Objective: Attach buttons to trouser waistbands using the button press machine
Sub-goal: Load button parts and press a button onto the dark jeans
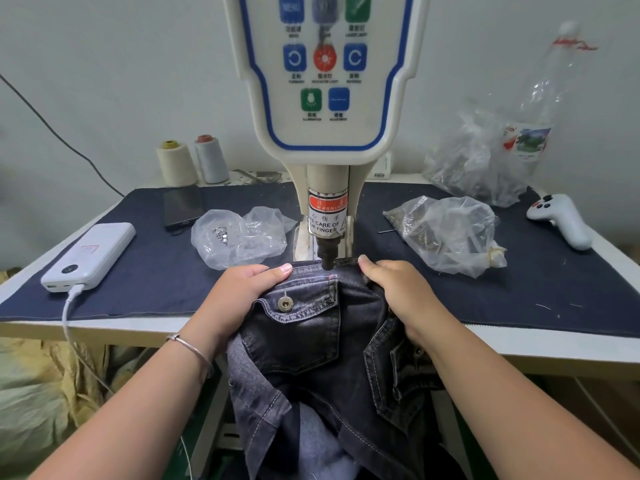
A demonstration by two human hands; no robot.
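**Q:** What lies under the machine, and where?

**A:** Dark denim trousers (311, 341) hang from the front edge of the table (554, 344), their waistband (313, 271) pushed beneath the black punch (327, 258) of the button press (327, 98). The punch tip stands on or just above the band; which, cannot be told. A metal button (285, 303) sits on a pocket flap just below the band.

**Q:** How do the hands lie?

**A:** The left hand (242, 292) grips the fabric left of the punch, thumb laid along the top of the band, fingers curled under the cloth and hidden. A thin bracelet (188, 348) circles that wrist. The right hand (398, 289) grips the fabric right of the punch, thumb tip at the band's edge, fingers tucked into the folds. Both thumbs are near the punch, one on each side.

**Q:** What else is on the table?

**A:** A dark cloth (156, 265) covers the top. On it, left of the press: a white power bank (90, 256) with a cable plugged in, a dark phone (183, 206), and a clear bag (239, 235) holding small metal pieces. Behind these stand two thread cones (192, 162). To the right lie another clear bag (450, 233), a larger one (478, 161) behind it against a plastic bottle (543, 95), and a white handheld controller (561, 220).
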